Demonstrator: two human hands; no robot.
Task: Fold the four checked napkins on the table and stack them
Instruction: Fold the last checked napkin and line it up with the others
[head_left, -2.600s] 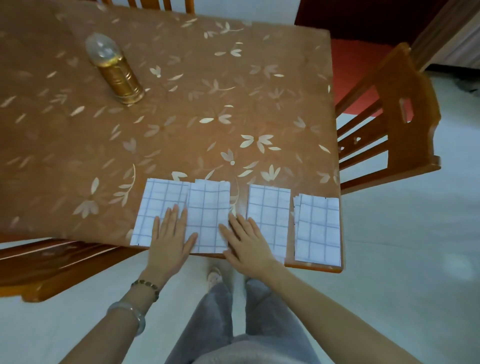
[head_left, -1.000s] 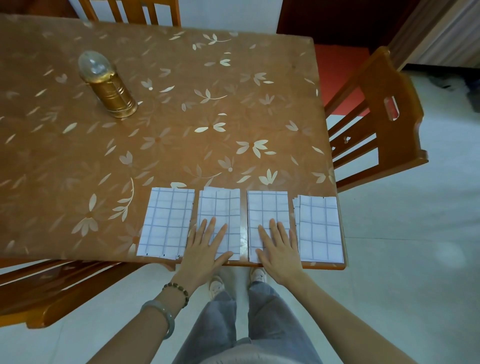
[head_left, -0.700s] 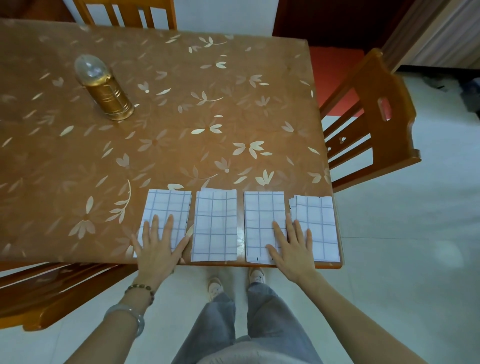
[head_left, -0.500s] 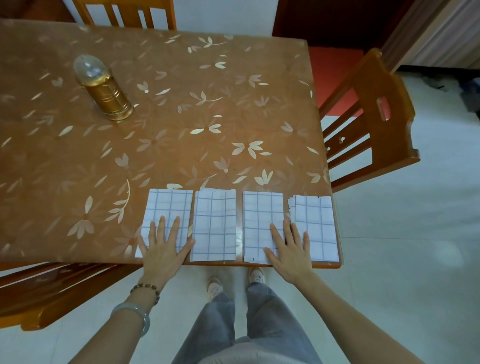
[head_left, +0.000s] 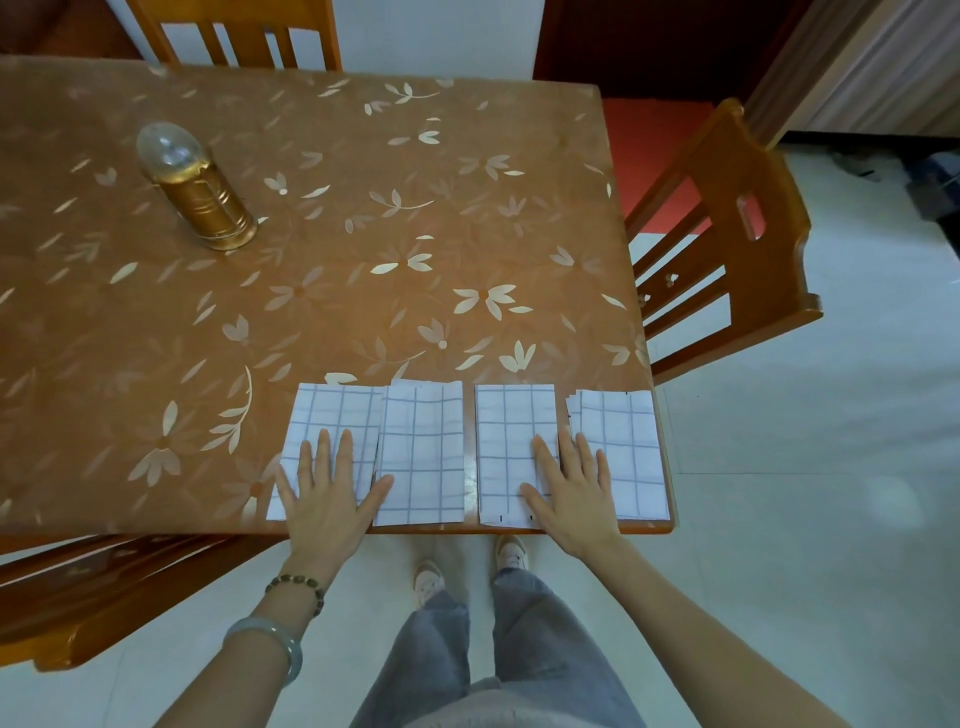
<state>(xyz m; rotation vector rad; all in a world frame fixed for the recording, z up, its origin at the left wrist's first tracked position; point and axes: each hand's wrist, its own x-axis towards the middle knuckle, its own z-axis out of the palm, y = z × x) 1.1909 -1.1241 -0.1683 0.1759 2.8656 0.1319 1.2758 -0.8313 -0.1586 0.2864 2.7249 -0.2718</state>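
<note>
Desk (head_left: 363, 312): brown top with a pale leaf pattern, seen from the near side. Light tiled floor (head_left: 805, 519) lies beyond it.
Chairs: three wooden ones. Far chair (head_left: 234, 26) at the far edge, right chair (head_left: 737, 249) at the right side, near-left chair (head_left: 104, 582) tucked under the near-left edge.
Gold canister (head_left: 202, 202): upright on the far-left part of the desk with a clear domed top, well apart from the napkins.
Napkins: four white, blue-checked, all folded to narrow rectangles. They lie flat in one row along the near edge, right half of the desk. None stacked yet.
Leftmost napkin (head_left: 337, 415): its right edge meets the second napkin (head_left: 423, 452), which seems to lap just over it.
Third napkin (head_left: 511, 431): a strip of bare desk separates it from the second.
Rightmost napkin (head_left: 623, 441): just beside the third, at the near-right corner of the desk. Stepped layer edges show at its far-left corner.
Left hand (head_left: 327, 499): palm down on the leftmost napkin, fingers (head_left: 324, 452) straight and spread, gripping nothing. Thumb tip reaches onto the second napkin.
Right hand (head_left: 574, 493): palm down across the third and rightmost napkins, fingers straight and spread, gripping nothing. Thumb and index are on the third, outer fingers on the rightmost.
Left wrist: bead bracelet (head_left: 296, 587), with a pale bangle (head_left: 275, 639) further up the arm.
Below desk edge: grey trousers and light shoes (head_left: 428, 582) on the floor.
</note>
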